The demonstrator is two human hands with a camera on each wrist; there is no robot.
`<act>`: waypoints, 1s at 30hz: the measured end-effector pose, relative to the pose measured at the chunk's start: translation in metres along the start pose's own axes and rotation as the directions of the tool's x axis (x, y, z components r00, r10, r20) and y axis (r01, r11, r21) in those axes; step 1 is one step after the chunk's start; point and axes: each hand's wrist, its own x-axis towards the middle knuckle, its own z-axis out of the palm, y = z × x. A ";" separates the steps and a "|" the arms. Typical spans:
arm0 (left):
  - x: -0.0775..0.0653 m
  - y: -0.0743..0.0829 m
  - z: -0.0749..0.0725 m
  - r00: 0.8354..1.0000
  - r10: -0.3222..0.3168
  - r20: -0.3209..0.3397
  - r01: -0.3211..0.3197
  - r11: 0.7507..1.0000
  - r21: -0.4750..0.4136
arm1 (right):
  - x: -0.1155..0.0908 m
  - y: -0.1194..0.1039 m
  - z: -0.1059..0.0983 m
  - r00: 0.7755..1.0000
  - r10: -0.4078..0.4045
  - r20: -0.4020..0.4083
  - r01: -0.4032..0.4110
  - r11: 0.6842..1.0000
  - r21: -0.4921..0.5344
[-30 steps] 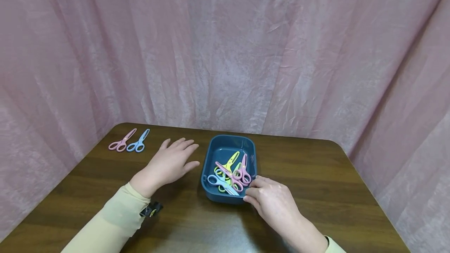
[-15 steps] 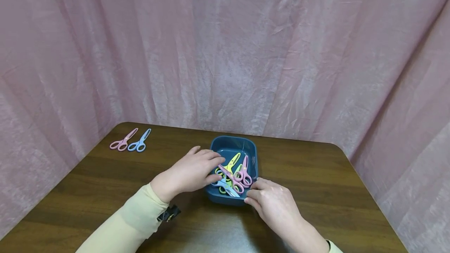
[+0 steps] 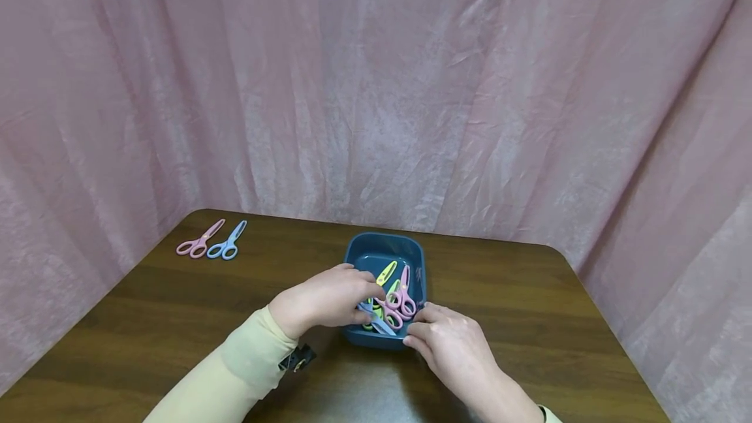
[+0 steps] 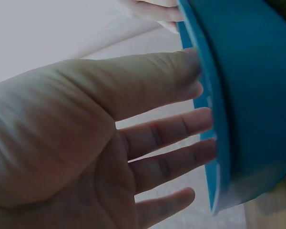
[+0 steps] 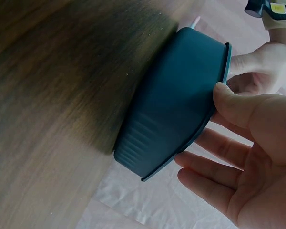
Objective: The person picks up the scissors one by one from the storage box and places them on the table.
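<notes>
A dark blue plastic box (image 3: 384, 343) stands on the table, holding several pairs of scissors in a loose pile. In the head view, my left hand (image 3: 329, 297) reaches over its left side, fingers and thumb around the handles of the light blue scissors (image 3: 382, 324). From the left wrist, the fingers look nearly straight, with their tips at or past the rim. My right hand (image 3: 451, 344) pinches the box's near right corner, thumb outside the wall. Pink scissors (image 3: 404, 296) and yellow scissors (image 3: 386, 273) lie beside the blue pair, partly under the left hand.
Two more pairs, pink scissors (image 3: 201, 240) and blue scissors (image 3: 228, 242), lie side by side at the far left of the wooden table (image 3: 517, 292). A pink curtain (image 3: 376, 83) hangs behind the table.
My left hand has moved right from beside the box to inside it, over the light blue scissors. The right hand keeps its grip on the box corner.
</notes>
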 end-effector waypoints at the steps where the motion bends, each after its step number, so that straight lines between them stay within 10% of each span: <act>1: 0.001 0.000 0.001 1.000 -0.004 0.011 0.004 1.000 0.000 | 0.000 0.000 0.000 1.000 0.002 0.003 -0.002 1.000 -0.001; 13: 0.012 0.003 0.012 0.988 -0.096 0.117 0.099 0.995 -0.022 | -0.002 0.000 0.002 1.000 -0.011 0.000 0.011 1.000 -0.012; 30: 0.018 -0.001 0.026 0.989 -0.110 0.093 0.108 0.994 0.030 | 0.001 0.000 0.000 1.000 0.013 0.016 -0.013 1.000 0.000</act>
